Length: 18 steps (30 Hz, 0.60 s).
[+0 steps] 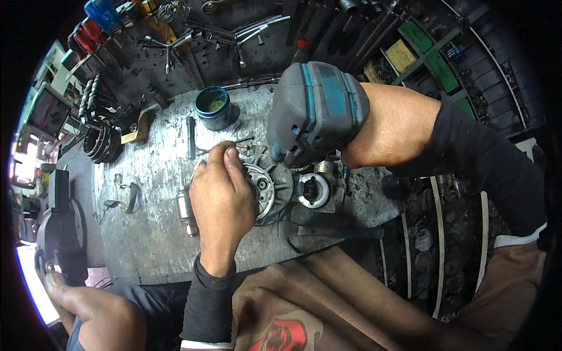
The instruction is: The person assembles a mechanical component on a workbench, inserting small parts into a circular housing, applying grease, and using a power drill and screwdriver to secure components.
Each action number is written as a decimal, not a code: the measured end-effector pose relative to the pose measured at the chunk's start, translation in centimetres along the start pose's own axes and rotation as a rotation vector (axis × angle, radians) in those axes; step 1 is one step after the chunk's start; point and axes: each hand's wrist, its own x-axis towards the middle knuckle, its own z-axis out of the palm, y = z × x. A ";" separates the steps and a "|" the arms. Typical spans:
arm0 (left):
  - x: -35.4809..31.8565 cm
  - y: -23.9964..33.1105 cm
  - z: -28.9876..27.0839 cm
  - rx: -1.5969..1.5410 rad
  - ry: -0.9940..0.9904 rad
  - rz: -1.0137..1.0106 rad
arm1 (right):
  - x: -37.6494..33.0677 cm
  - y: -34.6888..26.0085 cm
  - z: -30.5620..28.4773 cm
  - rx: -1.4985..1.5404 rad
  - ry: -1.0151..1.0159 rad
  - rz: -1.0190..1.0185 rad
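My right hand (pixel 360 152) grips a black-and-teal cordless driver (pixel 316 111); the tool's bulky base hides most of the fingers, and its tip cannot be seen. Below it lies a round metal housing (pixel 284 184) with a pale inner ring. At the housing's left side is my left hand (pixel 219 196), its fingers closed and the thumb against the forefinger. What those fingers hold, if anything, is hidden. A thin dark rod (pixel 244 140) shows just beyond the fingertips. Against the hand's left side rests a metal cylindrical part (pixel 186 213).
A white ring-shaped part (pixel 313 191) sits right of the housing, and a hammer (pixel 333 232) lies along the bench's near edge. Farther back stands a teal pot (pixel 213 108). Tools hang on the back wall (pixel 205 52). Another person's arm (pixel 99 304) is at the lower left.
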 end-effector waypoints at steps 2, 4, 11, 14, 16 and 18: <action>0.0 0.0 0.0 -0.026 0.010 -0.009 | -0.4 -0.1 0.0 0.008 -0.003 0.008; 0.0 0.0 0.0 -0.029 0.002 -0.021 | -0.8 -0.2 -0.2 0.027 -0.006 0.036; 0.0 0.1 -0.1 -0.035 -0.026 -0.034 | -1.7 -0.1 -0.2 0.073 0.008 0.052; 0.1 0.2 -0.3 -0.049 -0.040 -0.028 | -1.6 -0.3 0.0 0.083 0.014 0.040; 0.2 0.2 -0.3 -0.032 -0.016 0.020 | -1.6 -0.5 -0.2 0.090 0.020 0.041; 0.2 0.3 -0.4 0.005 -0.014 0.028 | -1.7 -0.6 -0.3 0.094 0.036 0.033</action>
